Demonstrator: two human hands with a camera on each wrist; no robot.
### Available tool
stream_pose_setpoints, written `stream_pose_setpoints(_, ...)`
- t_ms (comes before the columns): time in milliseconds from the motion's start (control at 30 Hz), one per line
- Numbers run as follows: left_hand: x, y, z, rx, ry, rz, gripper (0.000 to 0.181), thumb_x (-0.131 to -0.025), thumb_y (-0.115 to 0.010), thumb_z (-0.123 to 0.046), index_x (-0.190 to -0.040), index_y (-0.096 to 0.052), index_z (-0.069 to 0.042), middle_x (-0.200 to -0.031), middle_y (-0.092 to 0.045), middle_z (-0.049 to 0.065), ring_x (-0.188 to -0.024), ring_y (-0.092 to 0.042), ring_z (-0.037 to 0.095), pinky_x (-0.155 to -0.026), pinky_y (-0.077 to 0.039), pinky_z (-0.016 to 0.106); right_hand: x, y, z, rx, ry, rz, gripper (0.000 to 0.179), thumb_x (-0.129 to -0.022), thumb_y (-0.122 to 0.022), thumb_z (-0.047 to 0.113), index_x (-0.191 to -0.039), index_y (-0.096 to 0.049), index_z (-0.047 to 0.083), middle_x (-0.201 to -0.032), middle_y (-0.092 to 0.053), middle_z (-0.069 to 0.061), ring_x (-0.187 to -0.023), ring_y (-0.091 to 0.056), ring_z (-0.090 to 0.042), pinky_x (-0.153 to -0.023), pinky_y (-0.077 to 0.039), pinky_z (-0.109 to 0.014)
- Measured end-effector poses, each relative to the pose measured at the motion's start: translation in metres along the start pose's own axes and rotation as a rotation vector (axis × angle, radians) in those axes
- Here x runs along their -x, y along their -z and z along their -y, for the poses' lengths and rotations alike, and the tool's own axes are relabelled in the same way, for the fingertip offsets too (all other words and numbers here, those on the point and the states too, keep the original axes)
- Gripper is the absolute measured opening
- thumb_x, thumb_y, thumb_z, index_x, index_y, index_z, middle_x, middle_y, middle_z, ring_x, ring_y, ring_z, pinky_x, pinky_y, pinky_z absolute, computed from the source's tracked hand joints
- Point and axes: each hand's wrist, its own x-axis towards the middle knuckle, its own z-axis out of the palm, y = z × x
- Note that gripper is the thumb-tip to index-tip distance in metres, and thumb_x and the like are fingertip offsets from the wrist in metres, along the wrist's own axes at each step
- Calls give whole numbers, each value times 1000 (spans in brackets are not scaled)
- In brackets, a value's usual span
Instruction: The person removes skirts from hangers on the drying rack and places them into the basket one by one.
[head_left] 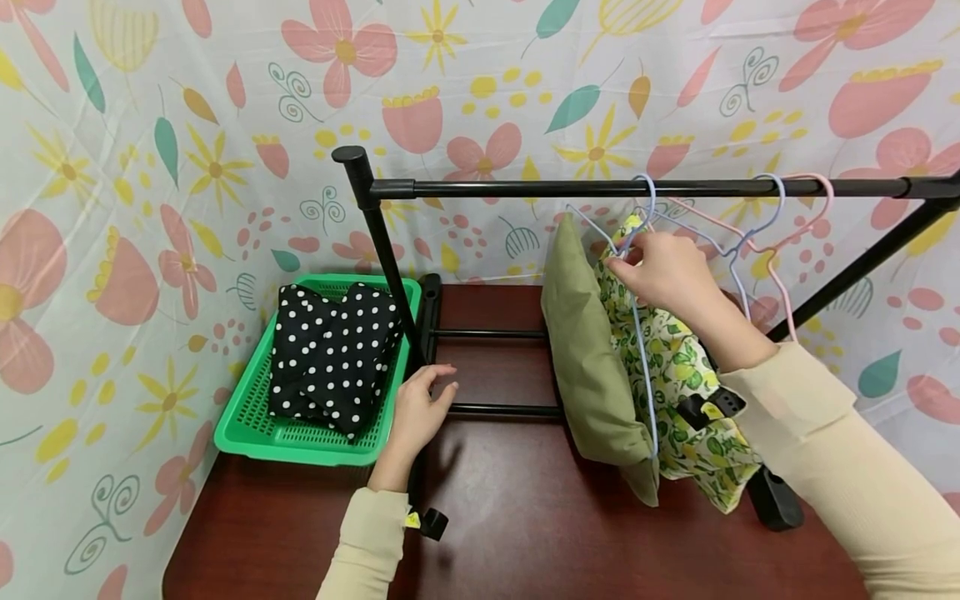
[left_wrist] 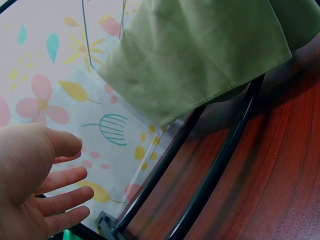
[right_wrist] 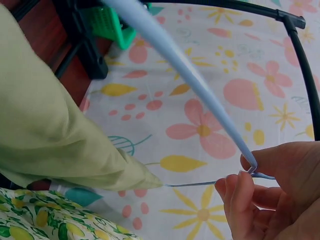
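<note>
My right hand pinches a light blue clothes hanger just below its hook, by thumb and fingertips. That hook loops over the black rail. A plain green cloth hangs from this hanger, one upper corner lying along the hanger's arm in the right wrist view. Close behind it hangs a lemon-print cloth, partly covered by the right arm. My left hand is beside the rack's left post, its fingers relaxed and apart, holding nothing. In the left wrist view, the green cloth's lower edge appears beyond the left hand.
The black garment rack stands on a dark red-brown table. To its left, a green basket holds a black polka-dot cloth. Farther right on the rail are another blue hanger and a pink hanger. Flowered fabric hangs behind.
</note>
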Motion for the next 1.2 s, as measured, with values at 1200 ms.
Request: stream_pose_setpoints(1200,1,-16,-5,33,51,0,13,-82,-68,-12,-95,-69,-14,-111,-64,5,-99,-61,20,-80,-51,37,-1,2,3,23,16,-122,26,-84,-60,25,-71,-70,4,-62,-65,-13,-46,-49,-25,-42,-31,-33)
